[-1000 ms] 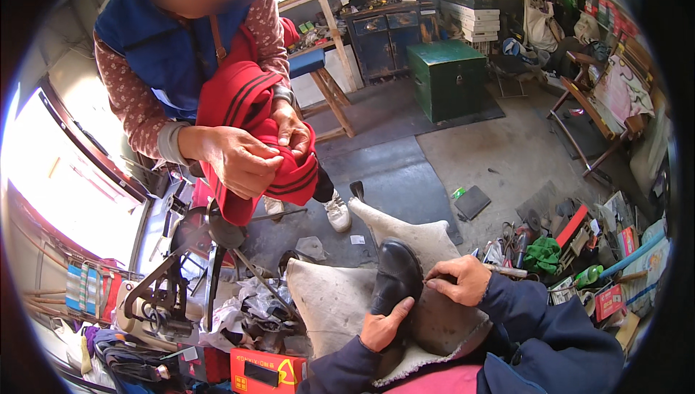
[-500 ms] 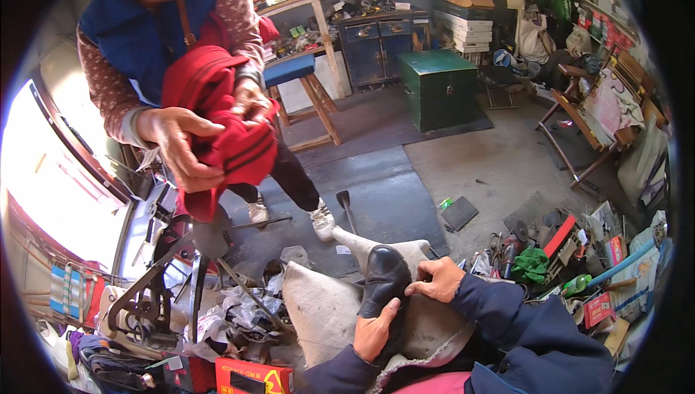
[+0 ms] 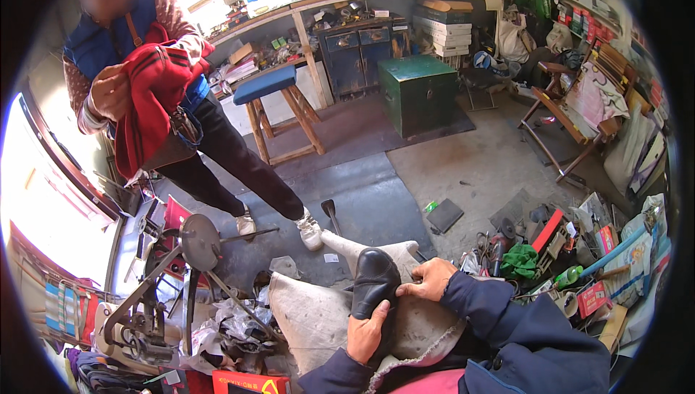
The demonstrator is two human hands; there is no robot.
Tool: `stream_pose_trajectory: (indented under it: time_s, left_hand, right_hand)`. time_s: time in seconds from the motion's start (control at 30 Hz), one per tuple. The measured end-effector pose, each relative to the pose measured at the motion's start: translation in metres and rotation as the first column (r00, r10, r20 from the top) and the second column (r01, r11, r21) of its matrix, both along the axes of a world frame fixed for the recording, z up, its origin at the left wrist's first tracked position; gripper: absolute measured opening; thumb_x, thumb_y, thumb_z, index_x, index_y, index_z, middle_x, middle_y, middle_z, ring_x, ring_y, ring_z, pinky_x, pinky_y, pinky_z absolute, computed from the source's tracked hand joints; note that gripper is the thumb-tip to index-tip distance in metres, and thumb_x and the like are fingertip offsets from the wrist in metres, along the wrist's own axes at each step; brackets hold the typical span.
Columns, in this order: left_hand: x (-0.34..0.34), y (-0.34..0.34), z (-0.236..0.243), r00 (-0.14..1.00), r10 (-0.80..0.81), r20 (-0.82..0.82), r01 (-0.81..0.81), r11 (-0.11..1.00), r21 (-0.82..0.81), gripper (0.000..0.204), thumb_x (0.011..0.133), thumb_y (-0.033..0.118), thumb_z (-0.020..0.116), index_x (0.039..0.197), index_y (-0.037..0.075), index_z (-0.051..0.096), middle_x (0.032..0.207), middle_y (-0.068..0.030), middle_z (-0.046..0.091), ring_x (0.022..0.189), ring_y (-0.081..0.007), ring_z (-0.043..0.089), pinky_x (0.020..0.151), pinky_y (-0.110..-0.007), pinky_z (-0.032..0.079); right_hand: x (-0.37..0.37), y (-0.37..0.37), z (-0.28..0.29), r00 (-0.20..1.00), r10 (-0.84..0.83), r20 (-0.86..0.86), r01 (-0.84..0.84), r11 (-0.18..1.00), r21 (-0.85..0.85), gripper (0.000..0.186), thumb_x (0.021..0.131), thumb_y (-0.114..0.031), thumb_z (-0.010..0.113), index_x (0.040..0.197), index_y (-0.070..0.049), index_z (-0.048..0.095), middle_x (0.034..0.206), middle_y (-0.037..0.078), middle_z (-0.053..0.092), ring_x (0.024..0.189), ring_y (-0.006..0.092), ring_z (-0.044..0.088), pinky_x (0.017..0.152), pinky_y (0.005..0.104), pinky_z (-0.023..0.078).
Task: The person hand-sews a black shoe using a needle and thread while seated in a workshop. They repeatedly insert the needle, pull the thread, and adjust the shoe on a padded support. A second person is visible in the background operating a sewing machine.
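Observation:
A black leather shoe [image 3: 376, 278] lies over my lap with its rounded toe pointing away from me. My left hand [image 3: 368, 330] is wrapped round its left side, thumb on the upper. At the shoe's right edge my right hand [image 3: 428, 280] is closed, thumb and finger pinched together; whatever sits between them is too small or hidden to make out. Under the shoe a worn pale cloth [image 3: 311, 314] covers my knees. Across from me at the left stands a person holding a red garment [image 3: 148, 97] with dark stripes.
A black metal machine with a round plate [image 3: 200, 242] stands at my left. Tools and scraps, among them a green cloth [image 3: 520, 260], pile up at my right. Farther off are a blue-topped stool [image 3: 266, 84], a green chest [image 3: 418, 90] and a wooden folding chair [image 3: 579, 115].
The person across from me has stepped back and straightened, drawing the red garment away from the machine. My view has shifted slightly; both my hands stay at the shoe.

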State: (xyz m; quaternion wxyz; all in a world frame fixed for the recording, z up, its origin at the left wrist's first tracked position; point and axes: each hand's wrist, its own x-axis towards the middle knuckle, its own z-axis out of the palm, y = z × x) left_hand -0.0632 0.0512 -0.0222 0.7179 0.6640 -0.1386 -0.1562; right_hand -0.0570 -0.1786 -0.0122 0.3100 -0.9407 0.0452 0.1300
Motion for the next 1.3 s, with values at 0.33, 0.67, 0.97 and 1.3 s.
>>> stream_pose_trajectory:
  time_s: [0.33,0.67,0.97,1.3]
  left_hand:
    - [-0.003,-0.002,-0.004,0.999,-0.039,-0.022,0.038,0.999,-0.015,0.033,0.105,0.013,0.063,0.135,0.000,0.065,0.129,-0.0087,0.070,0.117,-0.0197,0.063,0.102,-0.034,0.048]
    - [-0.002,-0.008,-0.032,0.997,-0.033,-0.077,0.029,0.998,-0.055,0.033,0.107,0.024,0.062,0.133,0.004,0.068,0.118,-0.0063,0.073,0.108,-0.0144,0.063,0.098,-0.032,0.049]
    - [-0.009,-0.002,-0.025,1.000,0.007,0.024,-0.007,1.000,0.019,0.037,0.101,0.029,0.069,0.126,0.002,0.068,0.111,-0.0183,0.075,0.096,-0.0291,0.071,0.089,-0.039,0.054]
    - [-0.007,0.003,-0.038,0.937,0.005,0.349,-0.154,0.903,0.400,0.042,0.092,0.037,0.075,0.119,0.005,0.068,0.096,-0.0257,0.073,0.089,-0.0454,0.070,0.080,-0.049,0.057]
  right_hand:
    - [0.004,0.000,-0.018,0.991,-0.071,0.114,0.037,0.961,0.275,0.071,0.074,-0.065,0.083,0.091,0.003,0.072,0.087,0.026,0.073,0.087,0.0402,0.074,0.080,0.0441,0.058]
    - [0.015,-0.014,-0.040,0.986,-0.028,0.163,0.024,0.999,0.024,0.049,0.074,-0.040,0.090,0.065,0.002,0.067,0.056,0.019,0.062,0.051,0.0211,0.062,0.052,0.0395,0.049]
    - [0.001,-0.010,-0.021,0.961,0.053,0.270,-0.083,0.991,0.101,0.038,0.084,-0.029,0.080,0.073,0.003,0.061,0.059,0.009,0.058,0.058,0.0115,0.054,0.055,0.0337,0.043]
    - [-0.037,-0.004,-0.011,0.896,0.179,0.406,-0.244,0.963,0.114,0.026,0.093,-0.002,0.061,0.118,0.003,0.066,0.083,0.018,0.074,0.069,0.0210,0.071,0.066,0.0347,0.054]
